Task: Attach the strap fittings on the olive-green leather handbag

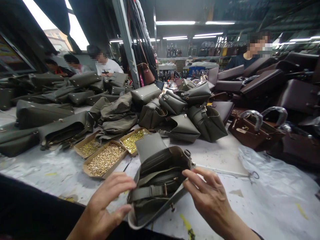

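An olive-green handbag (150, 181) stands at the table's front edge, its mouth turned up toward me and its flap (150, 146) folded back on the far side. Inside it I see a dark lining and a strap with a metal buckle (165, 190). My left hand (107, 200) is at the left rim, thumb and fingers spread, fingertips touching or very close to the bag. My right hand (206, 191) has its fingers bent over the right rim, with the thumb largely hidden. A small metal clasp (172, 207) sits on the near wall.
Cardboard trays of small gold metal parts (105, 158) lie behind the bag. Several green bags (180, 126) are heaped beyond. On the right are a brown handbag (255, 128), maroon bags (262, 83) and clear plastic sheeting (272, 176). Several people (107, 65) sit or stand farther back.
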